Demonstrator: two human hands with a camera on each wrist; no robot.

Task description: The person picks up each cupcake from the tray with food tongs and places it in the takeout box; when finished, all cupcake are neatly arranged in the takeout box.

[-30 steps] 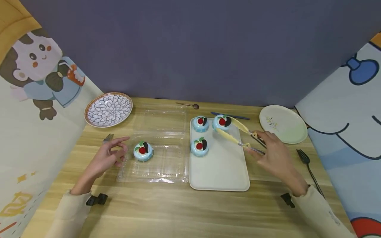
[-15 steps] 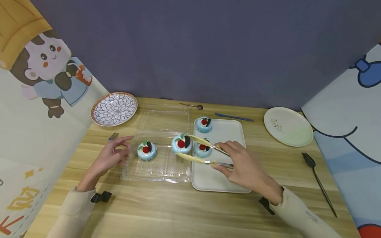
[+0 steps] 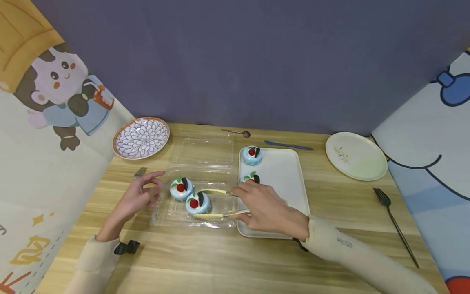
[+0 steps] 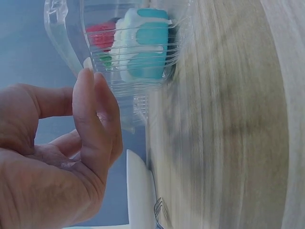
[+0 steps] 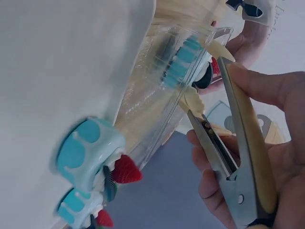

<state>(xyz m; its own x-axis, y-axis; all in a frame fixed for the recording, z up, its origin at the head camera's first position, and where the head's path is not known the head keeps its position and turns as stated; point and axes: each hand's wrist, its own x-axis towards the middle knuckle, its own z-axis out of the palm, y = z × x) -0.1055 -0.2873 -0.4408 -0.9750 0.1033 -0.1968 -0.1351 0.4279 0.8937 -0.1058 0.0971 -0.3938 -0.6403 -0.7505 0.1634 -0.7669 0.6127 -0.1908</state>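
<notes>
Cake (image 3: 197, 205) between tongs (image 5: 247, 136), beyond right grip (image 3: 266, 208); contact unclear.

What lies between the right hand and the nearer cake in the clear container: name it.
Tongs: in the head view, they reach from the right hand to either side of that cake.

Plain blue-grey back wall (image 3: 235, 61) is rising behind wood-grain table (image 3: 183, 261). Pale left wall (image 3: 25, 163) is showing cartoon figure (image 3: 55, 81) in yellow hat; right wall (image 3: 415, 126) is bearing black-outlined drawing.
</notes>
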